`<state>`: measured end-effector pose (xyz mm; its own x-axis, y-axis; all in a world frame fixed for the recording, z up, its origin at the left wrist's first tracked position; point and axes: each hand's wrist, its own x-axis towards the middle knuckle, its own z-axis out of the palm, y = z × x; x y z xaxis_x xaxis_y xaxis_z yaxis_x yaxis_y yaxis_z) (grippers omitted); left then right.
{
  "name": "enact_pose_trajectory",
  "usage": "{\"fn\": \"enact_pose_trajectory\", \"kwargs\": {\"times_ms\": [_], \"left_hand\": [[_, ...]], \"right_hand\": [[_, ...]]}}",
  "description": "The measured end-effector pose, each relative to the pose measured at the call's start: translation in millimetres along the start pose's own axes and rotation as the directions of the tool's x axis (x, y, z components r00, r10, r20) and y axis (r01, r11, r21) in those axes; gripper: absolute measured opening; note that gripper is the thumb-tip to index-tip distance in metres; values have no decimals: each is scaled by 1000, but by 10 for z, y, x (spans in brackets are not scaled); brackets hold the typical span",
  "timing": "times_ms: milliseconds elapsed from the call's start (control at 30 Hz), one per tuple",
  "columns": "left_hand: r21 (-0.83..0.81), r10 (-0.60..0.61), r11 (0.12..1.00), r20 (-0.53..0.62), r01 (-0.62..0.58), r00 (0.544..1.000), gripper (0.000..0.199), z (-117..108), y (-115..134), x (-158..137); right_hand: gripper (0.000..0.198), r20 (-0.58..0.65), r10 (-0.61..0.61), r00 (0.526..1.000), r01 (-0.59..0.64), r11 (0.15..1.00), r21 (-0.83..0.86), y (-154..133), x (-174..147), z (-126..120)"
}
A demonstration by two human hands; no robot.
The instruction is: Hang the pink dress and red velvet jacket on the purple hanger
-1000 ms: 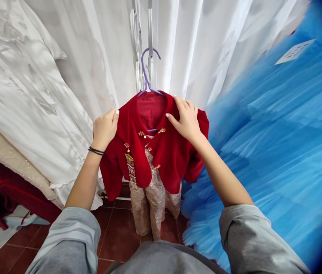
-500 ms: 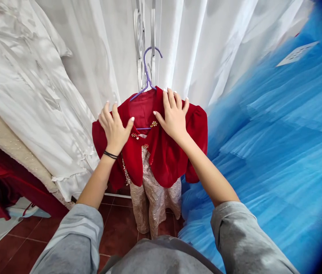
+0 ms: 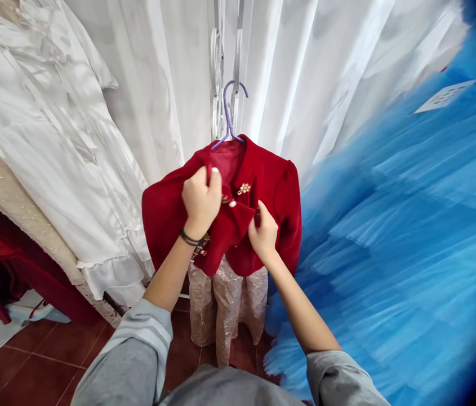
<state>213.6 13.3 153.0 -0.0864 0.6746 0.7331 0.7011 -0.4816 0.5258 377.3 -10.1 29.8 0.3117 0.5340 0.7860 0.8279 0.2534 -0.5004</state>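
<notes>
A red velvet jacket [image 3: 282,197] hangs on a purple hanger [image 3: 227,107] in front of me, over a pinkish shiny sequined garment [image 3: 229,293]. My left hand [image 3: 203,197] is closed on the jacket's left-side collar and front edge, thumb pointing up. My right hand [image 3: 263,230] pinches the jacket's front at chest height, by the tip of the collar. Between the hands the left front panel is pulled across the opening. A gold flower-shaped brooch [image 3: 244,189] with pearls sits on the right collar, and part of a second ornament [image 3: 229,201] shows beside my left hand.
Long white dresses [image 3: 64,141] hang at the left, with a beige beaded garment [image 3: 5,208] and dark red cloth beside them. A large blue tulle dress [image 3: 410,225] fills the right. White curtains [image 3: 305,67] hang behind. Below lies a red tiled floor [image 3: 22,366].
Both hands have come off the shoulders, moved down and inward, and taken hold of the jacket's front edges. The left panel has been drawn across toward the right one.
</notes>
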Motion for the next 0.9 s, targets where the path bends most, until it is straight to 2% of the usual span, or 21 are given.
{"fn": "enact_pose_trajectory", "kwargs": {"times_ms": [67,167,233,300,333,367,433,500,567,633,700,767,833,900], "left_hand": [[52,-12,999,85,7,996,32,119,62,30],[106,-10,994,197,-11,980,37,241,-52,14],[56,90,993,185,-102,979,34,221,-164,-35],[45,270,959,137,-278,953,22,148,-233,-81],[58,380,919,137,-390,915,22,109,-247,-95],[74,487,861,161,-503,858,31,76,-253,-99],[86,646,723,267,-685,715,54,37,-262,-83],[85,706,619,374,-780,601,62,25,-301,-49],[102,709,569,440,-816,550,56,18,-380,-13],[123,699,557,465,-822,543,47,1,-486,20],[118,696,573,453,-811,557,35,-24,-592,57],[79,695,612,421,-787,583,24,-41,-677,101],[27,684,661,391,-750,616,22,-43,-726,142],[-18,664,699,388,-715,639,19,-26,-733,167]], "right_hand": [[47,3,55,998,-55,997,47,-44,-60,-50],[47,-98,63,993,-64,998,-15,-105,-177,-44],[43,-107,-3,994,0,1000,-31,-146,-263,35],[42,0,-74,997,74,997,9,-188,-338,162],[43,60,-92,994,91,996,23,-206,-367,231],[46,104,-90,990,89,996,18,-217,-388,297],[52,113,-47,992,50,998,-29,-212,-404,393],[53,57,-10,998,12,999,-49,-168,-391,427],[50,-18,17,1000,-17,1000,-24,-106,-355,405],[48,-84,54,995,-55,998,-7,-64,-312,364],[47,-105,86,991,-90,995,-39,-59,-276,348],[56,-68,102,992,-110,986,-125,-75,-248,374],[72,-13,121,993,-120,970,-212,-69,-222,415],[68,20,144,989,-137,967,-213,-27,-193,397]]}}
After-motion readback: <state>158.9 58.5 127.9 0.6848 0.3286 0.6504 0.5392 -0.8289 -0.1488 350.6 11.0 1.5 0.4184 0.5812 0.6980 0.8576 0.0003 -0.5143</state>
